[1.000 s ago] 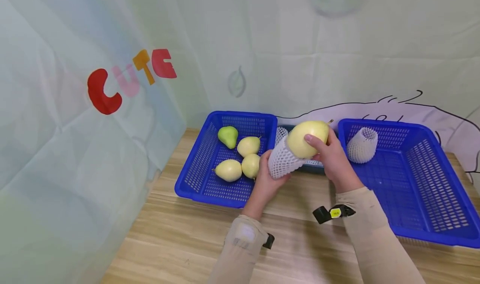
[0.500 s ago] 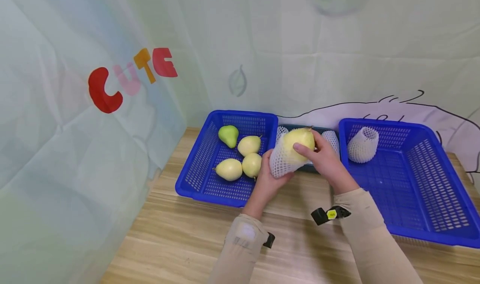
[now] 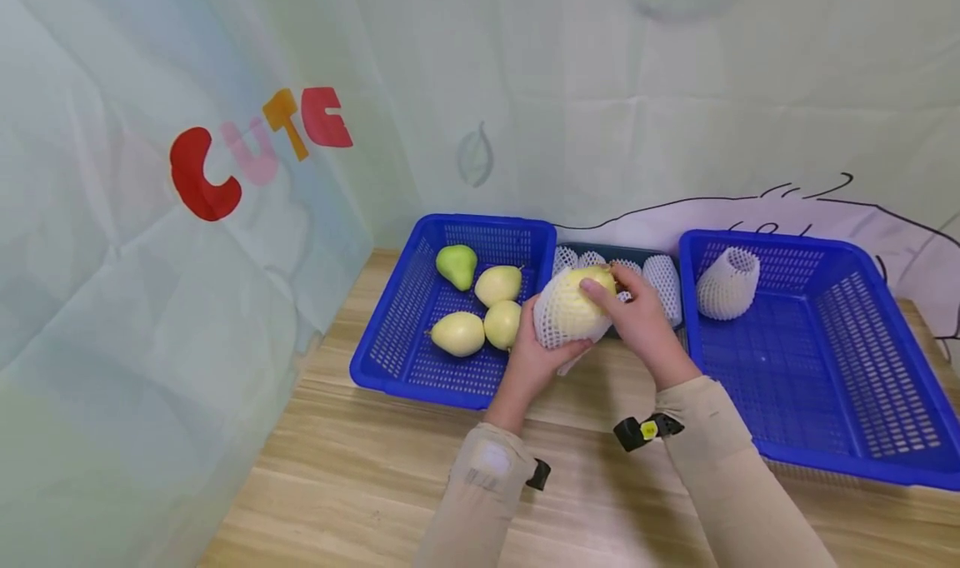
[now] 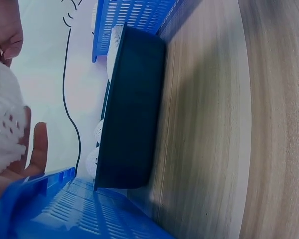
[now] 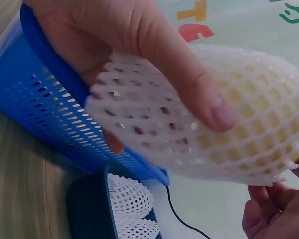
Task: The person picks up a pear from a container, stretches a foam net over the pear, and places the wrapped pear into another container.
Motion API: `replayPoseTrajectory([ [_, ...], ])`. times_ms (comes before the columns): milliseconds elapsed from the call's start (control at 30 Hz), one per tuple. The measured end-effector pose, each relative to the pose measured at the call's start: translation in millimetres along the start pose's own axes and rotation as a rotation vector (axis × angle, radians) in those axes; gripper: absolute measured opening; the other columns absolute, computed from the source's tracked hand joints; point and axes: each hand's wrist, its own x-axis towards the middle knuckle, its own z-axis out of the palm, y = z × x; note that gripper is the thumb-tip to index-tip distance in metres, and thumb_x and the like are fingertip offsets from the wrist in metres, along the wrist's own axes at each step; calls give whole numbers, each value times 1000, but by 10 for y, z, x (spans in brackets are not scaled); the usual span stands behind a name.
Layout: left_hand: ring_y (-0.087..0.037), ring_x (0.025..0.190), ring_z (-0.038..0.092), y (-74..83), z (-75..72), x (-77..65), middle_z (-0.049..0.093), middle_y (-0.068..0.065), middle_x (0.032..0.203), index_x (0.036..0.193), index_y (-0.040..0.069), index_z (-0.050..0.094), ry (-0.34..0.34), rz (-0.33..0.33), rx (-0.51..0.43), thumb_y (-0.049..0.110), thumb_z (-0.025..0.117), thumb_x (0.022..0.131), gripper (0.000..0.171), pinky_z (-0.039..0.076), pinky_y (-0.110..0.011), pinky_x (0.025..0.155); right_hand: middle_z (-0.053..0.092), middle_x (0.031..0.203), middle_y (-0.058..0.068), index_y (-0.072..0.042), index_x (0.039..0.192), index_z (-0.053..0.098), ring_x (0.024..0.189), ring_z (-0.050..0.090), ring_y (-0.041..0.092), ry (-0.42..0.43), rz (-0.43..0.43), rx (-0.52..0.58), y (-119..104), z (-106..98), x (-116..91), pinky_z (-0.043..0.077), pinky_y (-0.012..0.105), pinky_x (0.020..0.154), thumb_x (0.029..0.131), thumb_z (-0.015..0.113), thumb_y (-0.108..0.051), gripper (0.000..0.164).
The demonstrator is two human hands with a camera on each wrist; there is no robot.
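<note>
A pale yellow pear (image 3: 594, 286) sits mostly inside a white foam net sleeve (image 3: 558, 314), its stem end at the sleeve's mouth. My left hand (image 3: 534, 358) holds the sleeve from below; in the right wrist view its thumb lies across the netting. At the stem end, my right hand (image 3: 643, 322) grips the pear with its thumb on top. In the right wrist view the pear shows yellow through the mesh, while the sleeve's other end is loose. Both hands are above the table, in front of a dark teal box (image 4: 132, 109) of foam sleeves (image 3: 662, 289).
On the left, a blue basket (image 3: 420, 396) contains a green pear (image 3: 457, 266) and 3 yellow pears, one of them a yellow pear (image 3: 458, 335) near the front. The larger blue basket (image 3: 787, 368) on the right has one upright white foam sleeve (image 3: 727, 285). A printed cloth hangs behind.
The pear has gone down into the foam sleeve, which now covers most of it. My right hand has moved left and lower with it, while my left hand has stayed nearly in place.
</note>
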Motion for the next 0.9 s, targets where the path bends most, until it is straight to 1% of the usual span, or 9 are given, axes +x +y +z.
replayPoseTrajectory([
  [100,-23,111,48,11,-9,16,48,-12,126,133,3,35,-5,-29,-13,1,79,68,78,39,-34,96,53,104,12,-2,114,62,94,43,21,34,-29,-10,-8,-25,8,38,34,77,91,57,-34,39],
  [167,-21,112,48,-85,-14,51,48,-10,127,134,5,35,-27,-27,-32,5,81,68,81,40,-33,96,55,104,12,-2,113,64,95,45,21,46,-26,-7,-19,-50,16,39,34,80,92,55,-37,41],
  [233,-23,112,49,-181,-27,79,49,-14,127,137,6,33,-80,-23,-94,19,82,70,84,41,-34,95,57,105,12,-2,110,66,97,47,19,58,-26,17,-27,-73,29,40,32,82,93,54,-38,42],
  [333,-26,111,52,-326,-41,111,49,-23,126,139,6,28,-192,-25,-210,44,80,68,96,43,-37,93,62,106,11,-1,106,68,99,50,16,79,-29,61,-44,-93,44,43,26,83,92,57,-35,39],
  [433,-28,108,52,-323,-41,95,47,-29,125,140,3,25,-248,-61,-299,58,76,63,107,44,-38,92,65,100,9,-1,102,70,93,52,13,75,-16,57,-78,-105,47,45,20,74,89,61,-34,37],
  [567,-20,107,50,-284,-7,79,45,-22,127,140,2,26,-239,-109,-386,59,79,58,113,42,-36,94,67,100,10,-2,102,70,91,54,17,33,51,13,-131,-129,67,45,26,75,87,62,-40,42],
  [633,-19,105,50,-242,16,80,45,-19,125,142,2,23,-261,-140,-455,58,79,57,116,41,-36,94,66,101,12,-2,101,70,93,54,19,-1,69,-30,-153,-151,88,44,29,76,87,62,-41,43],
  [767,-15,97,53,-160,43,83,50,-13,117,143,3,22,-294,-216,-538,55,80,58,116,44,-33,89,67,98,13,-2,99,71,91,56,21,-89,38,-134,-184,-210,131,45,30,73,88,61,-39,40],
  [900,-15,92,57,-85,45,86,53,-12,111,140,2,27,-323,-262,-524,49,77,64,102,48,-33,84,68,95,14,-1,98,72,88,57,22,-146,3,-180,-205,-256,157,45,29,69,88,62,-34,36],
])
